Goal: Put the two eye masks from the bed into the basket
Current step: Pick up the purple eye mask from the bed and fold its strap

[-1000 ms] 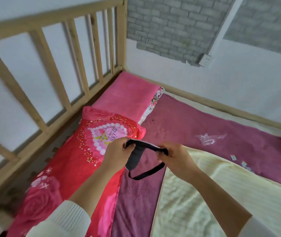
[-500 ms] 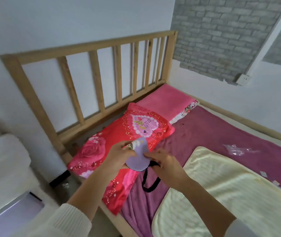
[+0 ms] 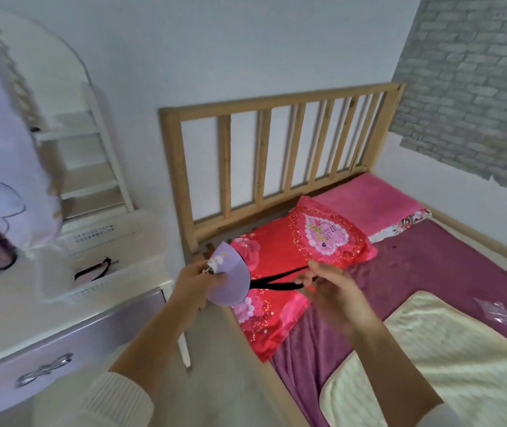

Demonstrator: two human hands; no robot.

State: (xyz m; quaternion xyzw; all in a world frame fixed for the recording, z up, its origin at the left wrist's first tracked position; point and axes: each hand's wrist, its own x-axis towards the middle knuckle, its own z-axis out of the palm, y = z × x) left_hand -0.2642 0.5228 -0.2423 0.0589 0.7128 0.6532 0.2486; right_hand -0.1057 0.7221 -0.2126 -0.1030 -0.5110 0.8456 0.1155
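A purple eye mask (image 3: 230, 277) is folded in my left hand (image 3: 198, 280), held over the gap between the bed and the nightstand. Its black strap (image 3: 277, 280) stretches right to my right hand (image 3: 329, 285), which pinches the strap's end above the red pillow (image 3: 295, 251). A white plastic basket (image 3: 98, 288) sits on the nightstand to the left. Inside it lies another eye mask (image 3: 93, 271), pinkish with a black strap.
The white nightstand (image 3: 46, 328) has a drawer with a metal handle (image 3: 44, 369). A wooden headboard (image 3: 277, 155) stands behind the pillows. On the bed lie a pink pillow (image 3: 369, 201), a maroon blanket (image 3: 431, 260), a cream blanket (image 3: 431, 365) and a clear wrapper (image 3: 505, 312).
The view has swung left from the bed toward the nightstand and basket. Both hands carried the purple eye mask leftward off the pillow area, the strap now pulled taut.
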